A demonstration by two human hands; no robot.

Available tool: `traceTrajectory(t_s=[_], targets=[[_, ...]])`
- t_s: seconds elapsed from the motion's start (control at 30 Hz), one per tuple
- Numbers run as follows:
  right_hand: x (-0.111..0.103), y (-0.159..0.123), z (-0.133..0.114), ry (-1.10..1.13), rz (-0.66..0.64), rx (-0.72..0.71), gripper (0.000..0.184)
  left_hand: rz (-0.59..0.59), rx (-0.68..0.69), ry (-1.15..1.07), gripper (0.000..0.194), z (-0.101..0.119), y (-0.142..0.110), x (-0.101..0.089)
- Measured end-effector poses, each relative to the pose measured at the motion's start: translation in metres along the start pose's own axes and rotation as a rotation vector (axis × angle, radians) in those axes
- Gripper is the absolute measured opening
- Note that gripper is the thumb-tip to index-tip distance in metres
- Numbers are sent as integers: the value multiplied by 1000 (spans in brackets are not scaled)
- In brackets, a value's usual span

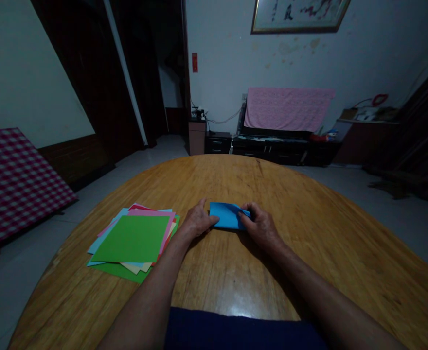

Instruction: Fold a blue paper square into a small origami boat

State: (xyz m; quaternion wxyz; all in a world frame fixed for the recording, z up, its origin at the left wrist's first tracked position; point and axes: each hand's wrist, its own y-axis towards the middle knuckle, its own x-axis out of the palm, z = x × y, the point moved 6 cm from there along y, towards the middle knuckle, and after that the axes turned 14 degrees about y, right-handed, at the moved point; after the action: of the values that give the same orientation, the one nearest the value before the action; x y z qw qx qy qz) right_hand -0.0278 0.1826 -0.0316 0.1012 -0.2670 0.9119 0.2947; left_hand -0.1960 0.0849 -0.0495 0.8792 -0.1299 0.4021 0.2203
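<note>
A folded piece of blue paper is held between the two hands, above or on the wooden surface, near its middle; whether it is fully rested on the wood cannot be told. Its left end is touched by the left hand, whose thumb is laid over the lower left corner, while one finger is pointed forward, away from the paper. That hand is partly open, and its remaining fingers are curled and partly hidden. The right end is pinched by the right hand: the thumb is pressed on the near face, the fingers are bent around the far side, and the paper is curved up slightly between them. The hands are kept apart by the blue strip, and neither is touched by the other. To the left of the left forearm, a loose pile of coloured sheets is spread on the surface, with a green sheet on top and pink, red, light blue and cream edges exposed beneath.
</note>
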Motion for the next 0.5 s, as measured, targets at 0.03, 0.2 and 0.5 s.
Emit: traceTrajectory(t_s=[0.03,0.2,0.5], targets=[[0,1,-1,53,10,5,12,-27,-6,-77,71,-1,-1,1],[-1,1,4,365,66,196,36,-147,-55,-382,32,-1,-6,7],[2,-8,16,648,31,516,41,-85,-40,-617,29,5,-4,3]])
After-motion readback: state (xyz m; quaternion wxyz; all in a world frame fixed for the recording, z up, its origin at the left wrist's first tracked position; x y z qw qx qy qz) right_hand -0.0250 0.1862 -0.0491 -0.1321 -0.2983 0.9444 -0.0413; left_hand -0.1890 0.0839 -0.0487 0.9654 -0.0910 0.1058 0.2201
